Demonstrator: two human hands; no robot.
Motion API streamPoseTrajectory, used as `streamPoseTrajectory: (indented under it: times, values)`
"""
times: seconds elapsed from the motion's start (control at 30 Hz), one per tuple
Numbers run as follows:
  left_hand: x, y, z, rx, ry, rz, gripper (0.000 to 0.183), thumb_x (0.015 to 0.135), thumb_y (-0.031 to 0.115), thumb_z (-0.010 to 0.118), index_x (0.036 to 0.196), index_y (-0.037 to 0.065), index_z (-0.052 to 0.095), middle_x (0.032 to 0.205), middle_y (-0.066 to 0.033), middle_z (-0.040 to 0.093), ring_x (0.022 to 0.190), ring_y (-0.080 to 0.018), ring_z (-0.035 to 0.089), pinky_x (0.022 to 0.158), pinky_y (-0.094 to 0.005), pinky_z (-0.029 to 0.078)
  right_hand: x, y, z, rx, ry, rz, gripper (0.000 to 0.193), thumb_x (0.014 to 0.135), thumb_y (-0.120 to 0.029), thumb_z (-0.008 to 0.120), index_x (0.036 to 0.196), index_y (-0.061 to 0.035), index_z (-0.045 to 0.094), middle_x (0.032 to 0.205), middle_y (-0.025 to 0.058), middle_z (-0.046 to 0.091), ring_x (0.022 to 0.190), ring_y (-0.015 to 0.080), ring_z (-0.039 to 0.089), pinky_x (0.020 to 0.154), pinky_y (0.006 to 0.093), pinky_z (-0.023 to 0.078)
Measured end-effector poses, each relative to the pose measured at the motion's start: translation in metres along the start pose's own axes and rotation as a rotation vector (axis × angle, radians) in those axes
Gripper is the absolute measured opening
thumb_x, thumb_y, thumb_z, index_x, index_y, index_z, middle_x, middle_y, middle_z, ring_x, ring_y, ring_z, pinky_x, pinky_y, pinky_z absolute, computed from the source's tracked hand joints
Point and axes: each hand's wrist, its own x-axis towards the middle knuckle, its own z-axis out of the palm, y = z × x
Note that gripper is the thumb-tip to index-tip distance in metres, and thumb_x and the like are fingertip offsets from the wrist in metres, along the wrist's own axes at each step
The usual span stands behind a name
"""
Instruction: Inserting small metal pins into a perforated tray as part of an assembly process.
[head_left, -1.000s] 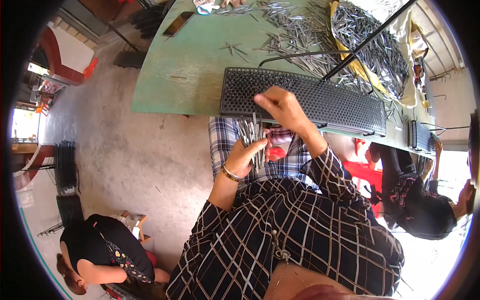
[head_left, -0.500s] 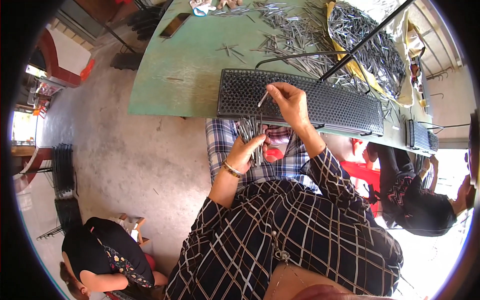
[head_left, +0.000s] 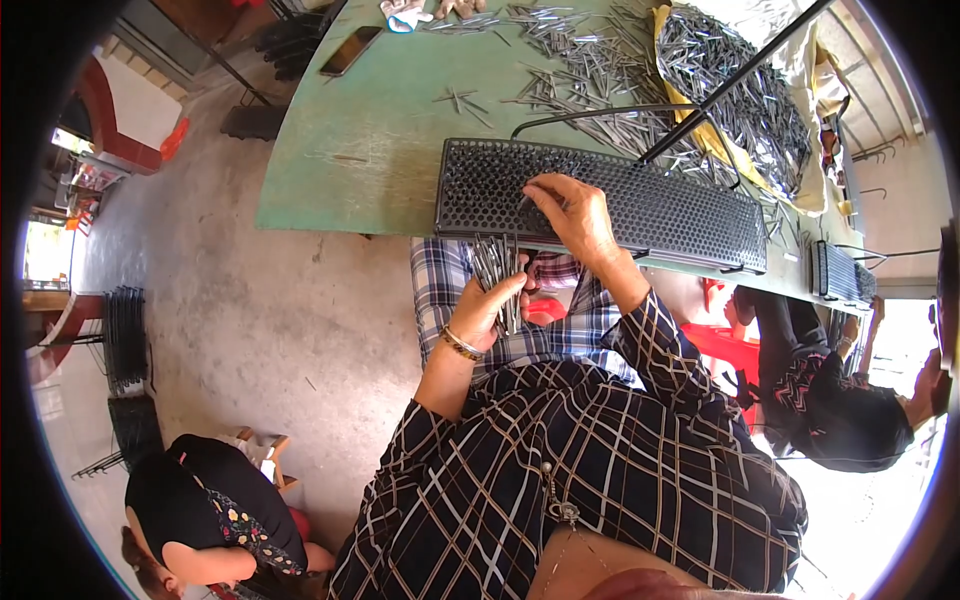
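A bundle of thin grey metal rods [head_left: 493, 264] stands up out of my left hand [head_left: 482, 306], which is closed round it in front of my lap. Just beyond it, along the table's near edge, lies a long black rack [head_left: 660, 212] whose top is full of small round holes. My right hand [head_left: 578, 215] is over the left part of this rack, with thumb and fingers drawn together close to the holes. Whatever is between those fingertips is too small or hidden to make out.
More loose rods [head_left: 610, 60] lie across the green table [head_left: 330, 150], beside a big heap in a yellow-edged sack [head_left: 740, 90]. A dark bar [head_left: 735, 80] slants over the rack. A phone [head_left: 351, 51] and gloves [head_left: 405, 14] lie farther back. Two people sit nearby, left and right.
My right hand has lowered its fingertips onto the rack's holes; the rod that showed between them no longer shows. My left hand stays nearly in place with the bundle.
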Motion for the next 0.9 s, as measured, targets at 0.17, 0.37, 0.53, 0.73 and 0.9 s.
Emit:
streamPoseTrajectory:
  times: [0.17, 0.37, 0.53, 0.73, 0.9]
  values:
    - [-0.001, 0.000, 0.000, -0.045, -0.004, 0.017, 0.032, 0.087, 0.015, 0.065, 0.116, 0.004, 0.056, 0.087, -0.0075, 0.066, 0.067, -0.0145, 0.062, 0.059, -0.0276, 0.050, 0.002, 0.003, -0.004, -0.075, 0.008, -0.103, 0.019, 0.083, -0.016, 0.066, 0.093, 0.0000, 0.066, 0.086, 0.0154, 0.067, 0.074, 0.0295, 0.066, 0.066, 0.0343, 0.051]
    - [-0.002, -0.001, 0.003, -0.054, 0.019, 0.029, 0.031, 0.088, 0.015, 0.064, 0.115, 0.004, 0.056, 0.086, -0.0069, 0.065, 0.068, -0.0138, 0.060, 0.059, -0.0273, 0.050, 0.001, -0.004, -0.004, 0.052, 0.013, 0.057, 0.020, 0.084, -0.016, 0.066, 0.094, 0.0006, 0.066, 0.088, 0.0156, 0.067, 0.073, 0.0247, 0.067, 0.065, 0.0316, 0.051]
    - [-0.002, -0.001, 0.006, -0.054, 0.018, 0.036, 0.031, 0.088, 0.017, 0.063, 0.116, 0.006, 0.056, 0.086, -0.0053, 0.063, 0.068, -0.0132, 0.059, 0.057, -0.0280, 0.050, 0.001, 0.006, 0.003, 0.057, 0.055, 0.001, 0.020, 0.084, -0.016, 0.066, 0.094, 0.0005, 0.066, 0.086, 0.0153, 0.067, 0.071, 0.0244, 0.066, 0.065, 0.0316, 0.051]
    - [-0.002, -0.001, 0.005, -0.060, 0.038, 0.037, 0.030, 0.089, 0.017, 0.062, 0.116, 0.007, 0.056, 0.085, -0.0052, 0.062, 0.068, -0.0130, 0.058, 0.056, -0.0286, 0.050, 0.001, 0.005, -0.005, 0.001, 0.033, -0.074, 0.020, 0.085, -0.015, 0.066, 0.095, 0.0012, 0.065, 0.082, 0.0126, 0.068, 0.068, 0.0199, 0.065, 0.062, 0.0288, 0.050]
    - [0.004, 0.001, 0.005, -0.129, 0.032, 0.113, 0.027, 0.089, 0.016, 0.062, 0.114, 0.007, 0.056, 0.087, -0.0062, 0.063, 0.068, -0.0128, 0.059, 0.055, -0.0278, 0.051, -0.009, -0.006, -0.009, 0.456, -0.071, 0.311, 0.024, 0.088, -0.020, 0.066, 0.097, 0.0026, 0.065, 0.074, 0.0061, 0.066, 0.067, 0.0080, 0.059, 0.059, 0.0235, 0.048]
